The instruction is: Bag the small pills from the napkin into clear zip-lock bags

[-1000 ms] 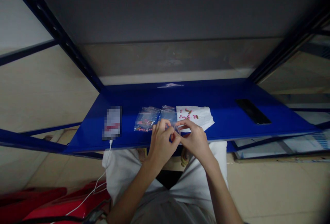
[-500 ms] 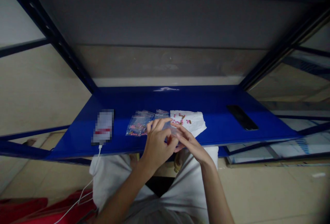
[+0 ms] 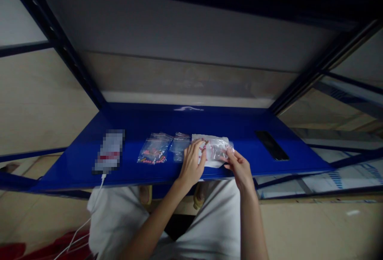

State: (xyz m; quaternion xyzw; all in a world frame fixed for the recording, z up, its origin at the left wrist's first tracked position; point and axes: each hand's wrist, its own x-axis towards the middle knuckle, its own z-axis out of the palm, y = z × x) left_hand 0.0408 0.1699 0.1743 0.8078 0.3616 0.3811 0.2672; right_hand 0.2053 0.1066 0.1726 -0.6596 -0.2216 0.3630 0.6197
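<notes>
My right hand (image 3: 240, 170) pinches a clear zip bag (image 3: 220, 149) by its right end, over a white sheet of paper (image 3: 211, 164). Small pink pills and brown capsules (image 3: 205, 143) lie on that sheet, partly covered by the bag and my fingers. Above the sheet's left side is my left hand (image 3: 193, 162), thumb and fingers apart, with pills showing between them. To its left lie more clear zip bags (image 3: 179, 142), partly hidden by the hand. Further left are zip bags with pills inside (image 3: 154, 149).
A phone with a blurred screen (image 3: 110, 150) lies on the left of the blue shelf (image 3: 149, 120), a white cable (image 3: 101, 182) plugged into it. On the right lies a dark phone (image 3: 272, 145). Blue metal posts (image 3: 80, 72) frame the shelf at both sides.
My hands were together in front of the paper. Now they are apart: the right has carried the clear bag right over the paper, and the left has opened beside the pills. The view has shifted slightly.
</notes>
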